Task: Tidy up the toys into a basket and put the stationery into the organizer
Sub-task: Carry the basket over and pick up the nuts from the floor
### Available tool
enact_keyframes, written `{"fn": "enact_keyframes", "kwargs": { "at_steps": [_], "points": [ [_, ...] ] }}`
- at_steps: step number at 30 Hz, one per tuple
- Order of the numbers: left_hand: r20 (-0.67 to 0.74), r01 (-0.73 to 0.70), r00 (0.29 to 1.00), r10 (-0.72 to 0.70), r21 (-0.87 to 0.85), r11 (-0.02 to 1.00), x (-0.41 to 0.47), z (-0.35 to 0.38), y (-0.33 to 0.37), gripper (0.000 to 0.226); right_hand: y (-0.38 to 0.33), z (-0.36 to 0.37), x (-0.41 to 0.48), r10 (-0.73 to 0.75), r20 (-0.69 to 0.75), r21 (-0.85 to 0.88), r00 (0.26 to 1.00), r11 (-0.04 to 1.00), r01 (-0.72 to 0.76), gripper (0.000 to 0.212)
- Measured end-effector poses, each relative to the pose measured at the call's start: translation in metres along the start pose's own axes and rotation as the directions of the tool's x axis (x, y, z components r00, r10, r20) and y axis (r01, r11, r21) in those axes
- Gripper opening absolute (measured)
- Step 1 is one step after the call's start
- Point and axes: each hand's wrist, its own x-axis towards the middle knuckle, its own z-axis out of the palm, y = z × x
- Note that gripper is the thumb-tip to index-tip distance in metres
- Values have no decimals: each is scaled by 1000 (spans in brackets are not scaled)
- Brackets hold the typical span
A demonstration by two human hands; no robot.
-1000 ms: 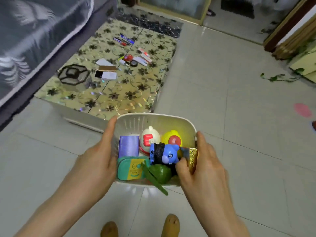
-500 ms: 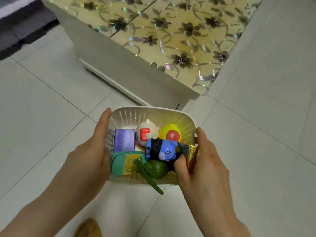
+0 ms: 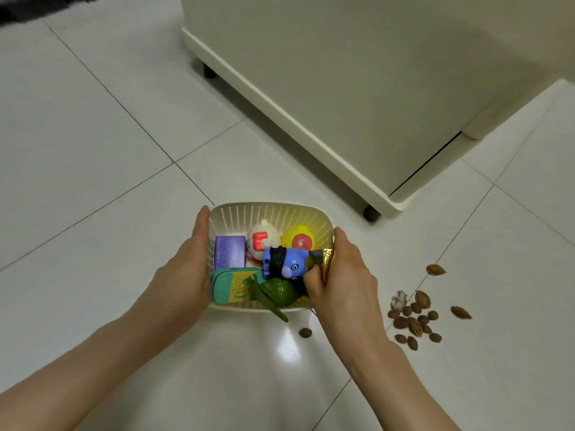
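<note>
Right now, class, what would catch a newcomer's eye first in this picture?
The cream perforated plastic basket, gripped at its sides by the left hand and right hand, brims with bright toys, a blue plastic animal figure on top. Brown nut-like bits lie scattered on the white tiled floor to its right.

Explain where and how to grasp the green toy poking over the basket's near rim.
Probably pinch the green toy by its thin stalk, which juts past the basket at the near rim, from the near side. That end lies free; the round body sits among other toys, and the left hand and right hand cover the sides.
</note>
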Motion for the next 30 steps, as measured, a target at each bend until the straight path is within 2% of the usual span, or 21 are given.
{"fn": "enact_keyframes", "kwargs": {
  "at_steps": [3, 5, 9, 11, 13, 15, 17, 19, 22, 24, 26, 28, 30],
  "points": [
    [28, -4, 1000, 5, -28, 1000, 19, 30, -34, 82, 14, 39, 16, -8, 37, -27, 999, 1000, 9, 48],
    [87, -25, 996, 24, 11, 1000, 30, 45, -53, 87, 22, 59, 24, -6, 60, -84, 998, 996, 11, 51],
    [113, -57, 993, 47, 81, 995, 39, 51, -77, 90, 27, 80, 25, -46, 83, -198, 996, 978, 61, 55],
    [95, -72, 994, 58, 154, 985, 43, 48, -73, 85, 27, 74, 23, -64, 103, -235, 993, 968, 87, 62],
    [27, -83, 997, 78, 260, 962, 45, 47, -67, 78, 26, 65, 21, -148, 114, -225, 982, 959, 170, 72],
    [-55, -183, 975, 216, 356, 916, 43, 46, -49, 72, 26, 47, 16, -277, 98, -219, 956, 931, 292, 74],
    [-80, -373, 900, 428, 365, 853, 31, 47, -22, 65, 35, 21, 6, -400, 83, -213, 913, 887, 409, 72],
    [-36, -568, 794, 606, 311, 762, 13, 45, 5, 61, 47, -6, -5, -496, 69, -176, 866, 848, 500, 71],
    [189, -791, 610, 770, 209, 575, -17, 60, 38, 61, 94, -38, -32, -505, 49, -155, 862, 848, 506, 72],
    [432, -823, 559, 708, 188, 536, -29, 81, 45, 69, 132, -48, -53, -489, 53, -154, 870, 857, 491, 77],
    [589, -789, 567, 576, 188, 585, -33, 105, 37, 81, 173, -44, -71, -479, 90, -185, 873, 853, 487, 82],
    [613, -755, 598, 516, 214, 620, -26, 137, 21, 92, 216, -34, -91, -434, 137, -206, 891, 867, 454, 87],
    [565, -701, 672, 480, 275, 658, -13, 167, -1, 101, 250, -15, -106, -367, 170, -215, 915, 892, 398, 91]
  ]
}}
